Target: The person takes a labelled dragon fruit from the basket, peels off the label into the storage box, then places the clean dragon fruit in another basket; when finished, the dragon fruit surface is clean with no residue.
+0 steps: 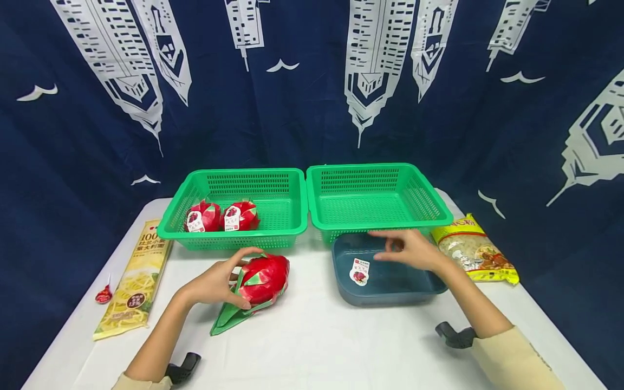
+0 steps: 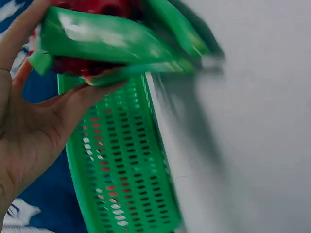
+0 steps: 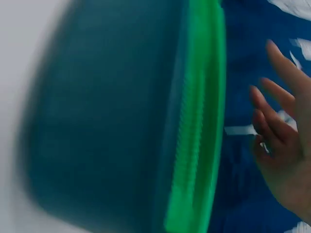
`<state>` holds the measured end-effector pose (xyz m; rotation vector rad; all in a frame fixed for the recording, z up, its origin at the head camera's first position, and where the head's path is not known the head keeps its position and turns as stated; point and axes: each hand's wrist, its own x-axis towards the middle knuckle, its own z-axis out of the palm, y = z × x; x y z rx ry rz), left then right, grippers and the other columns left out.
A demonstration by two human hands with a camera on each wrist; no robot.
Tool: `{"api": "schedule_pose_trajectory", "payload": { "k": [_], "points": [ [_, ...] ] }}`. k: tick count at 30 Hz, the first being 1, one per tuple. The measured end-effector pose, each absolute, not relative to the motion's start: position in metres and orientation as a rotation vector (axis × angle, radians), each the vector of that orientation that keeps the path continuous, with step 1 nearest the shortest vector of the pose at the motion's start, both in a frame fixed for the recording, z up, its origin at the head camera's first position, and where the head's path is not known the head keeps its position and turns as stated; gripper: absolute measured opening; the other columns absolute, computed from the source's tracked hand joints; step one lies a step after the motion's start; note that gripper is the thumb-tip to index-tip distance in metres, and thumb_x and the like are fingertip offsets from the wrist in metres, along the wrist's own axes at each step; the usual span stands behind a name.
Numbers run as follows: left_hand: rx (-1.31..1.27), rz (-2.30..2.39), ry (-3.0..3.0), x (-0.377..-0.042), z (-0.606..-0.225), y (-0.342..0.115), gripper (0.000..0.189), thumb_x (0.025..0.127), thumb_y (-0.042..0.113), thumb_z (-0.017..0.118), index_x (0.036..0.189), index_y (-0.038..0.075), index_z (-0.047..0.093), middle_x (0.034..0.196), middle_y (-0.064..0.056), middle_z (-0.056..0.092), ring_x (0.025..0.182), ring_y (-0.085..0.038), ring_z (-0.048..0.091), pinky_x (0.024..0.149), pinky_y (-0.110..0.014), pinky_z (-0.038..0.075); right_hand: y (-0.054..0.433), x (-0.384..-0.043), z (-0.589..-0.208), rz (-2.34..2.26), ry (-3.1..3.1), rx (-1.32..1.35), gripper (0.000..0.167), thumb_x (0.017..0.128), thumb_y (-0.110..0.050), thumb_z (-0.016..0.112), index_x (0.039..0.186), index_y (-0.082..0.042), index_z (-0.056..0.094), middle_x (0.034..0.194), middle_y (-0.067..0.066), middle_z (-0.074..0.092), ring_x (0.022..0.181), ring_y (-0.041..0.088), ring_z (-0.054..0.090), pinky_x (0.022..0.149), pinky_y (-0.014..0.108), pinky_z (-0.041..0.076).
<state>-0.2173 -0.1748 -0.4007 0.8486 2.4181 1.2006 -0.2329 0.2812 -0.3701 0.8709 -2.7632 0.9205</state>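
Note:
My left hand [image 1: 221, 281] grips a red dragon fruit [image 1: 265, 276] with green leaf-like flaps, which looks artificial. Thumb and fingers reach around its left side. Seen from the left wrist, the dragon fruit [image 2: 97, 41] is held just off the palm, its green flaps pointing away. My right hand [image 1: 408, 249] hovers over the back part of a dark blue-grey bin [image 1: 390, 299], fingers loosely bent, holding nothing. A white label [image 1: 359, 272] with a dragon fruit picture shows inside that bin. From the right wrist, the hand [image 3: 284, 131] appears apart from the blurred bin [image 3: 107, 116].
Behind stand two green baskets: the left basket [image 1: 287, 238] contains two labelled dragon fruits [image 1: 210, 218]; the right basket [image 1: 380, 223] stands beside it. A pasta packet [image 1: 136, 281] and a red lollipop [image 1: 104, 294] lie left. A yellow food bag [image 1: 473, 249] lies right.

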Motion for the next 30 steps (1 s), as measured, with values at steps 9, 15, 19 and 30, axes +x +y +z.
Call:
{"api": "schedule_pose_trajectory", "payload": {
  "k": [9, 15, 19, 30],
  "points": [
    [1.104, 1.404, 2.419, -0.226, -0.321, -0.098, 0.095, 0.060, 0.027, 0.088, 0.135, 0.043, 0.031, 0.129, 0.001, 0.044, 0.119, -0.023, 0.046, 0.080, -0.037, 0.051, 0.370, -0.255, -0.351, 0.954, -2.540, 0.163, 0.079, 0.083, -0.031, 0.069, 0.147, -0.020, 0.024, 0.144, 0.027, 0.016, 0.127, 0.048, 0.017, 0.089, 0.067, 0.024],
    [1.232, 1.818, 2.563, -0.271, -0.272, 0.003, 0.099, 0.059, 0.029, 0.088, 0.137, 0.042, 0.028, 0.132, 0.001, 0.043, 0.119, -0.015, 0.044, 0.082, -0.032, 0.050, 0.389, -0.270, -0.367, 1.238, -2.736, -0.025, 0.097, 0.087, -0.043, 0.060, 0.146, -0.014, -0.012, 0.147, 0.030, -0.006, 0.132, 0.051, 0.003, 0.099, 0.066, 0.014],
    [1.201, 2.057, 2.670, -0.313, -0.270, 0.070, 0.102, 0.059, 0.026, 0.088, 0.140, 0.033, 0.027, 0.131, -0.004, 0.045, 0.117, -0.014, 0.045, 0.083, -0.028, 0.049, 0.386, -0.274, -0.371, 1.314, -2.735, 0.026, 0.099, 0.088, -0.037, 0.061, 0.144, -0.001, -0.011, 0.147, 0.031, -0.002, 0.133, 0.047, 0.009, 0.103, 0.059, 0.016],
    [0.393, 1.962, 2.830, -0.366, -0.345, 0.183, 0.101, 0.058, 0.026, 0.089, 0.139, 0.032, 0.028, 0.121, -0.013, 0.053, 0.108, -0.030, 0.052, 0.082, -0.038, 0.047, 0.378, -0.265, -0.386, 1.327, -2.749, -0.009, 0.099, 0.088, -0.036, 0.062, 0.143, 0.002, -0.011, 0.147, 0.031, -0.007, 0.134, 0.047, 0.004, 0.104, 0.059, 0.014]
  ]
}}
